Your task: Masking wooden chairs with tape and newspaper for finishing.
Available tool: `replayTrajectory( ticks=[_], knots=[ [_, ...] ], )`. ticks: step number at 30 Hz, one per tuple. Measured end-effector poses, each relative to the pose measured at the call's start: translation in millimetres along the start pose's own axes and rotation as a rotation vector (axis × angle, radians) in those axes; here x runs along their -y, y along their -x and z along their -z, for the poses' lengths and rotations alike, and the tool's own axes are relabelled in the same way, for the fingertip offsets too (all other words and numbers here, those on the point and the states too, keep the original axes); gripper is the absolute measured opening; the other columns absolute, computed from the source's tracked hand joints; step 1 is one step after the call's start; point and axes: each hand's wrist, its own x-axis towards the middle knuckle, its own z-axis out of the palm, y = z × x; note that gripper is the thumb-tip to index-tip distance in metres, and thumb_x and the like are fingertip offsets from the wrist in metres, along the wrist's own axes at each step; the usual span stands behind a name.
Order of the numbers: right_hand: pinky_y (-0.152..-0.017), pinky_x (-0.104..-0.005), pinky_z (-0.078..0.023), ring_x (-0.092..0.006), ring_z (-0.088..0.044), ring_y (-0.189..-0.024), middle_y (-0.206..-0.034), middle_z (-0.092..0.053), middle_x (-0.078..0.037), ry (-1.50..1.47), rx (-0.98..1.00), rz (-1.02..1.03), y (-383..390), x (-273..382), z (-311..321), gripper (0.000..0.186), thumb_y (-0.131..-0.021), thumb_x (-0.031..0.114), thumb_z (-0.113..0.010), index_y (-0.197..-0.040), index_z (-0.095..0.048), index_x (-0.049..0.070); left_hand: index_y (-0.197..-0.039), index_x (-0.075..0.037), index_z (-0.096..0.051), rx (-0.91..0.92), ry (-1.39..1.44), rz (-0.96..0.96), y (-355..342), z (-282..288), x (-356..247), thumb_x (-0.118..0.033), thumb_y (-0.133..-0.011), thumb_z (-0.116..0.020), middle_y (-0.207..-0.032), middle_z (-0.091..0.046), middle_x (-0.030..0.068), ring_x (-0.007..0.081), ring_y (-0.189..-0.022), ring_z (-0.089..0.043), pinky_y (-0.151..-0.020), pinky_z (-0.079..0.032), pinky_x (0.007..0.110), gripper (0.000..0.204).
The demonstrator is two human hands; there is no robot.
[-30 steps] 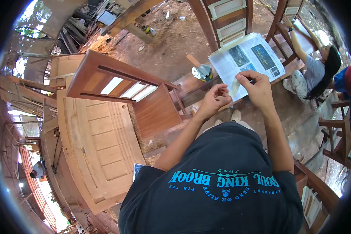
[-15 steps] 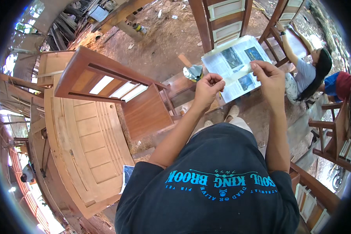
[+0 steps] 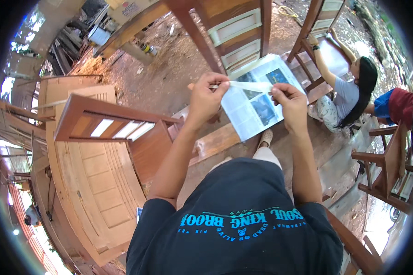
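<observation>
My left hand (image 3: 209,96) pinches one end of a pale strip of tape (image 3: 248,85), and my right hand (image 3: 289,103) pinches the other. The strip is stretched nearly level between them. Under my hands, an opened newspaper (image 3: 243,123) covers the seat of a brown wooden chair (image 3: 266,23), whose back has pale masked panels. Left of me stands a second wooden chair (image 3: 147,156) with a bare seat and white strips in its back.
Pale carved wooden panels (image 3: 101,178) lean or lie at left. At right, a person (image 3: 344,91) grips another chair (image 3: 312,64); behind, someone in red (image 3: 401,105) is near more chairs (image 3: 381,160). A timber bench (image 3: 137,18) stands at the back.
My hands have spread apart, the left moving up and leftward, and the tape between them is now drawn out straight. The view has shifted, with surrounding things displaced leftward.
</observation>
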Motion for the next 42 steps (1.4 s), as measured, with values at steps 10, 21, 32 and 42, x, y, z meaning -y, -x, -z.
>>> replayTrajectory(
  ticks=[10, 21, 32, 42],
  knots=[
    [-0.052, -0.0218, -0.044, -0.0076, -0.056, -0.06, -0.074, -0.066, -0.004, -0.245, -0.086, -0.161, -190.4, -57.6, 62.6, 0.018, -0.083, 0.006, -0.077, -0.094, -0.068, -0.005, -0.101, 0.003, -0.068, 0.139, -0.609, -0.249, -197.7, -112.3, -19.8, -0.003, -0.085, -0.068, -0.089, -0.069, 0.0135, 0.0189, -0.076, -0.065, -0.071, -0.052, 0.03, 0.017],
    [-0.054, -0.0232, -0.047, -0.0079, -0.059, -0.061, -0.073, -0.068, -0.003, -0.388, -0.307, -0.218, -351.7, -166.9, 27.1, 0.015, -0.082, 0.011, -0.078, -0.09, -0.072, 0.0, -0.088, -0.005, -0.072, 0.364, -1.152, -0.588, -363.3, -187.4, 41.0, -0.009, -0.081, -0.072, -0.087, -0.067, 0.0133, 0.0334, -0.082, -0.066, -0.072, -0.052, 0.042, 0.008],
    [-0.053, -0.0224, -0.042, -0.0072, -0.052, -0.059, -0.071, -0.064, 0.0, -0.403, -0.356, -0.181, -406.1, -218.7, -0.4, 0.015, -0.085, 0.016, -0.078, -0.087, -0.072, 0.002, -0.11, -0.007, -0.062, 0.491, -1.437, -1.019, -375.2, -207.5, 56.9, -0.008, -0.078, -0.071, -0.092, -0.067, 0.0097, 0.0293, -0.094, -0.062, -0.081, -0.044, 0.043, 0.034],
    [-0.067, -0.029, -0.05, -0.0118, -0.063, -0.072, -0.078, -0.073, -0.007, -0.403, -0.361, -0.17, -396.2, -216.3, -13.7, 0.019, -0.079, 0.02, -0.079, -0.083, -0.076, 0.001, -0.111, -0.004, -0.056, 0.496, -1.365, -0.978, -376.8, -203.6, 66.6, 0.003, -0.074, -0.069, -0.082, -0.061, 0.0112, 0.0317, -0.087, -0.059, -0.079, -0.044, 0.043, 0.039]
  ],
)
